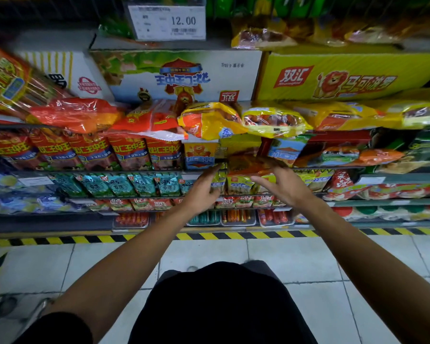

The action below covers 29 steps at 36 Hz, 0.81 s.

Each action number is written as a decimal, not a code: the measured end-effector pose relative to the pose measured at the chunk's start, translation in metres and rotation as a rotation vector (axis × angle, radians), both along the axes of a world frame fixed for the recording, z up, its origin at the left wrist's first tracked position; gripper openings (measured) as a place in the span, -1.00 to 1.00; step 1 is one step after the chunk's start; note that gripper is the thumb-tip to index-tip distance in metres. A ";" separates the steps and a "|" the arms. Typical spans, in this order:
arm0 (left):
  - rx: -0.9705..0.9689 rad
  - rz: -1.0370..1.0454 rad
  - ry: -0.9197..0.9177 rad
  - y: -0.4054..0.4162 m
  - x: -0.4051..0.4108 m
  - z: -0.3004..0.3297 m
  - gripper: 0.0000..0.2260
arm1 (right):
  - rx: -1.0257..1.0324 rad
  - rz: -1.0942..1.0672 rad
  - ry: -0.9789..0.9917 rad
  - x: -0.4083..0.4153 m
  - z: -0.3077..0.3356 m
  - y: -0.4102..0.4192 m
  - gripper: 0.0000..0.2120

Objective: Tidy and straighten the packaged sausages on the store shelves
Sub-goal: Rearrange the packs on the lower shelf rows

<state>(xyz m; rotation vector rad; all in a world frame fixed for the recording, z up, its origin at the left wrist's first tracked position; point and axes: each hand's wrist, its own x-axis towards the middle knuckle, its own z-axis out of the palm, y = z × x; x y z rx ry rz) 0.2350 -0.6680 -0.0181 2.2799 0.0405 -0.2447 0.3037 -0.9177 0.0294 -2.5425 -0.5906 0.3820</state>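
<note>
Both hands reach to the yellow sausage packs (236, 183) on a middle shelf, below the yellow carton (345, 75). The left hand (204, 187) curls its fingers against the packs' left side; whether it grips them cannot be told. The right hand (281, 184) hovers with fingers spread just to their right.

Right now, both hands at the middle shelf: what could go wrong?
1. The orange-yellow bag on the upper shelf overhangs its edge right above the left hand; a bump could drop it.
2. The right hand reaches over the yellow sausage packs; a careless sweep may tip that row.
</note>
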 end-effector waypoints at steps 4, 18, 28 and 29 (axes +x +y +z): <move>-0.058 0.052 0.041 -0.020 0.008 0.003 -0.36 | 0.009 0.051 0.083 0.009 -0.004 -0.013 -0.16; -0.391 0.318 0.174 -0.064 0.014 0.002 -0.39 | 0.167 0.168 0.146 0.046 -0.052 -0.017 -0.26; -0.431 0.416 0.219 -0.068 0.009 0.007 -0.36 | 0.386 0.056 0.175 0.058 -0.063 -0.005 -0.47; -0.438 0.426 0.215 -0.067 0.008 0.009 -0.39 | 0.427 0.024 0.177 0.057 -0.062 -0.006 -0.49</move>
